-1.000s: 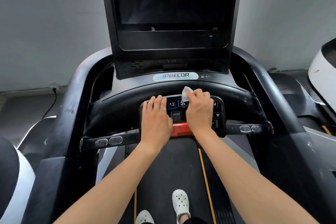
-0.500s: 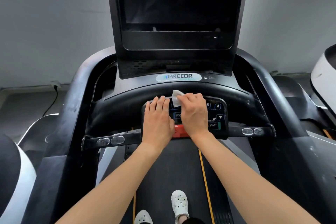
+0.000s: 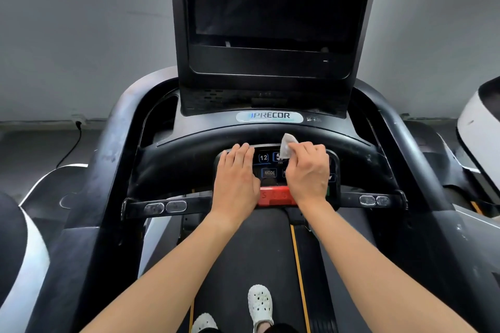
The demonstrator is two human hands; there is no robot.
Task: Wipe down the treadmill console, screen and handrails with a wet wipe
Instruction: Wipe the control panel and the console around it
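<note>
Dark screen [image 3: 270, 3] fills upper centre; white neighbouring machine [image 3: 477, 121] at right edge, wall cable [image 3: 71, 146] at left. Curved handrail [image 3: 184, 162] arcs just above keypad [image 3: 269, 172], open to both sides. Left hand [image 3: 235, 181] flat, fingers straight, resting on keypad's left part. Right hand [image 3: 308, 170] pinches wet wipe [image 3: 288, 144] against keypad's upper middle, over FAN button; red stop bar [image 3: 273, 197] between wrists.

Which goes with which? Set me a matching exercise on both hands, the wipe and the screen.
Things:
1. left hand
2. right hand
3. wet wipe
4. screen

States:
A. dark, upright at the top
B. lying flat on the left part of the keypad
C. white, poking up past the fingertips
D. curled, pinching the wet wipe

Pairs: 1-B, 2-D, 3-C, 4-A
</note>
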